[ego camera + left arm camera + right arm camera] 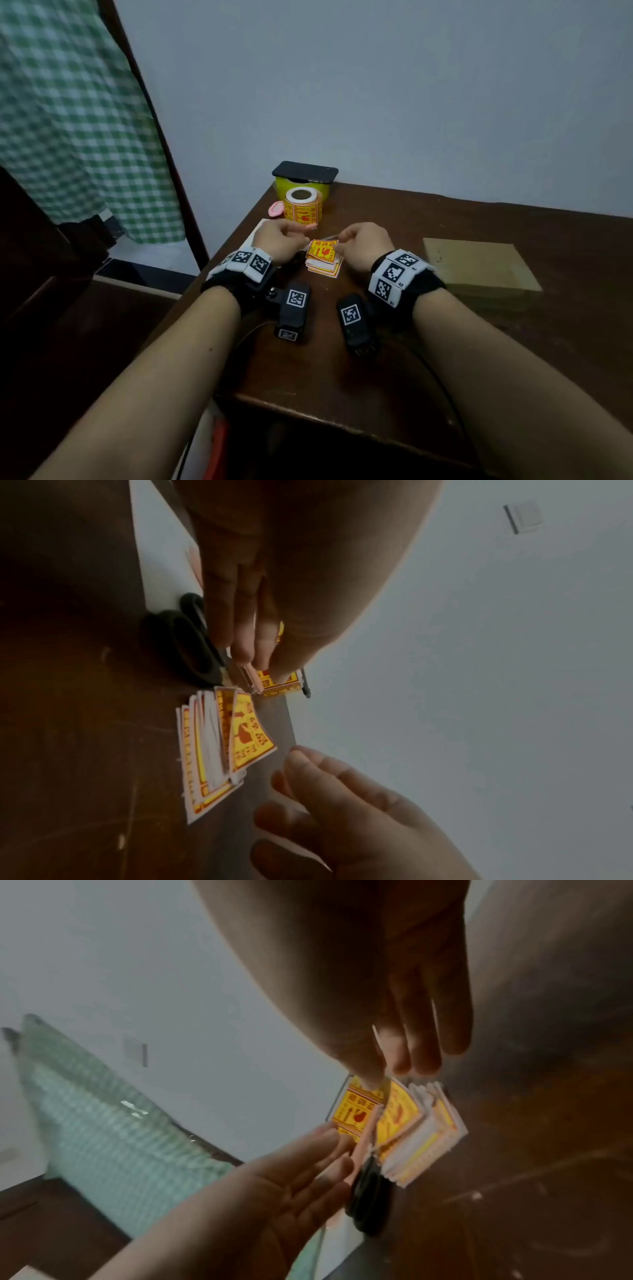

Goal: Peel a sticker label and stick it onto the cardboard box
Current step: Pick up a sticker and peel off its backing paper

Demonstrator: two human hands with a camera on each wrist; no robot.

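Observation:
A stack of cut yellow-and-red sticker labels (pixel 323 269) lies on the brown table between my hands. Its top label (pixel 322 251) (pixel 251 734) curls up off the pile. My left hand (pixel 308 229) (pixel 263 666) pinches a separate label, seen edge-on as a pinkish strip (pixel 255 683) (pixel 368 1131). My right hand (pixel 339 240) (pixel 387 1074) hovers with loosely curled fingers, its fingertips (pixel 296 750) just short of the raised label's corner. The flat cardboard box (pixel 479 270) lies to the right of my right wrist.
A roll of the same labels (pixel 303 209) stands behind the hands, in front of a green cup (pixel 301 186) with a black phone (pixel 305 171) on it. Black scissors (pixel 192 647) lie under my left hand beside a white sheet (pixel 260 226). The table's left edge is close.

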